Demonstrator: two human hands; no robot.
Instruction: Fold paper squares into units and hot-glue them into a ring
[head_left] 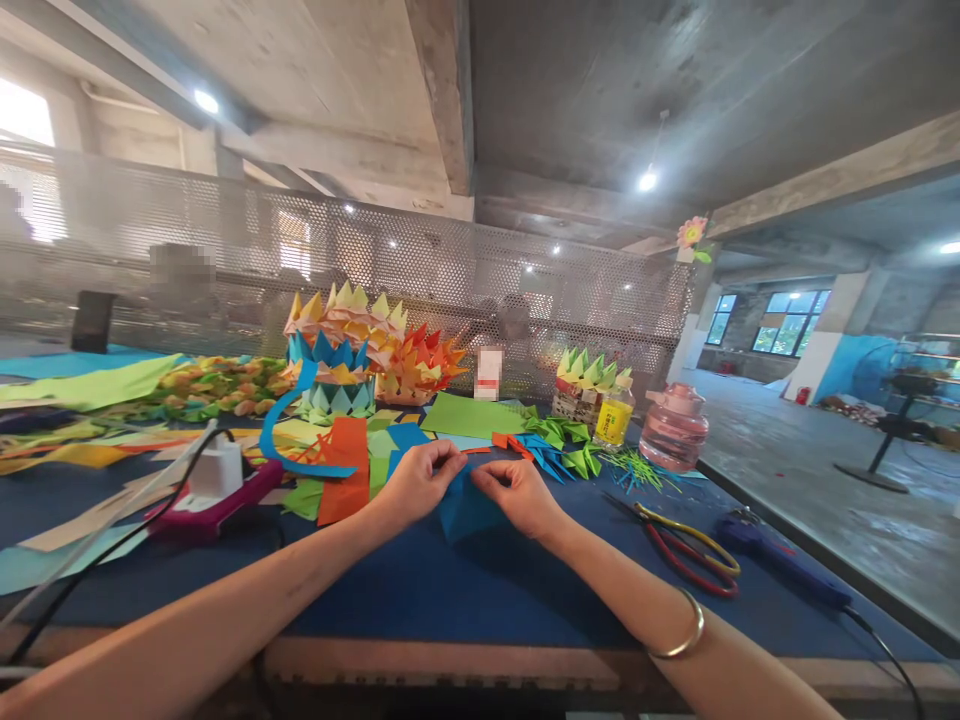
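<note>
A blue piece of paper (466, 508) hangs between my two hands, just above the dark blue table cover. My left hand (421, 483) pinches its upper left part between thumb and fingers. Its upper right part is held the same way by my right hand (525, 492). Behind my hands lie an orange strip (346, 470), a green sheet (471, 414) and folded blue and green pieces (546, 452). Crown-like folded paper works in blue (331, 372), orange (424, 362) and green (590, 375) stand further back.
Scissors (694, 550) and a blue corded tool (787, 565) lie on the right. A yellow-labelled bottle (613, 415) and a pink bottle (673, 428) stand behind them. On the left is a magenta power strip (217, 505) with cables. A perforated screen (465, 270) runs behind.
</note>
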